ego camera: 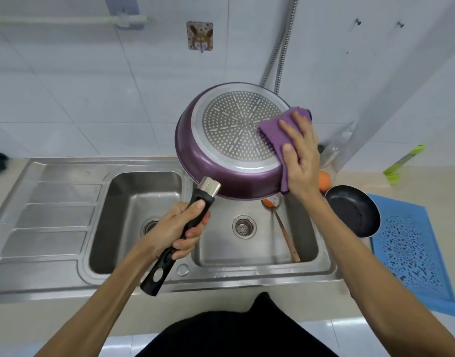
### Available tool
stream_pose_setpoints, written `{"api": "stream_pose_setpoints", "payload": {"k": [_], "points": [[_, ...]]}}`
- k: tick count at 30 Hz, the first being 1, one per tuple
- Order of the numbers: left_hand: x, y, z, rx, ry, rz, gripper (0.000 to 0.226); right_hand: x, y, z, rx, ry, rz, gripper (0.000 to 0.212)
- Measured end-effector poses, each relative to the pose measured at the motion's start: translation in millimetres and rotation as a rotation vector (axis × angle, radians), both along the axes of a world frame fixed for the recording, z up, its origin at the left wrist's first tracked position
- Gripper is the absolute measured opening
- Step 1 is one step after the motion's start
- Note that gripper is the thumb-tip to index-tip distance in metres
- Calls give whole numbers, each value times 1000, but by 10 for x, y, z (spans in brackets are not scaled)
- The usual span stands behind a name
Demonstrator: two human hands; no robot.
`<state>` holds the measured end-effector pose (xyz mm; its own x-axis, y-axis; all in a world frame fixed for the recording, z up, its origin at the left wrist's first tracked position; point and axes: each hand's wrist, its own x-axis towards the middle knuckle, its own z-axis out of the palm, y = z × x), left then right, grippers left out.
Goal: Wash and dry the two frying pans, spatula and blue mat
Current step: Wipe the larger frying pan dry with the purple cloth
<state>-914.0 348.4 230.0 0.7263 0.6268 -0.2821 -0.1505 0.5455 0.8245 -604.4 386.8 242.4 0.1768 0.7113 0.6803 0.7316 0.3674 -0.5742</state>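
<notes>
clenched round the black handle (156, 276), the left hand (180, 228) holds the purple pan (221, 155) bottom-up above the steel sink (53, 215). right of it, the right hand (301, 155) presses a purple cloth (272, 132) flat-fingered on the pan's rim. this looks like the first pan being dried. the spatula (285, 233) lies in the basin below, and the black pan (352, 210) and blue mat (411, 251) wait on the counter further right. the wall is white tile.
</notes>
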Motion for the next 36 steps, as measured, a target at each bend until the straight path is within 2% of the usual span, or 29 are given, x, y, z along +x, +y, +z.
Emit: {"api": "stream_pose_setpoints", "payload": {"k": [5,9,13,17,20,23,26,28,30,33,34,36], "points": [[-42,-44,22,105,134,-8,39,169,216,114,-295,275,81,48],[-27,-106,90,235,320,2,36,159,434,314,-434,266,46,56],[-7,-152,119,406,571,-8,30,122,611,468,-449,229,-24,53],[42,-128,111,689,743,-30,29,-24,689,603,-266,247,-49,54],[110,-72,163,843,814,-21,29,-130,735,700,-48,103,-51,55],[160,2,218,863,787,-39,28,-411,660,842,92,-197,-52,53],[168,63,196,891,777,-49,29,-720,440,762,179,-670,177,43],[152,52,169,906,781,-58,29,-632,424,772,135,-783,287,46],[133,2,141,919,808,-80,28,-315,643,802,11,-638,187,54],[102,-63,90,934,836,-82,30,-13,788,854,-212,-291,-10,61],[117,-65,85,932,824,-82,31,-79,731,792,-231,-264,-60,62],[155,-48,100,908,797,-63,31,-428,487,638,-100,-392,-77,55]]}}
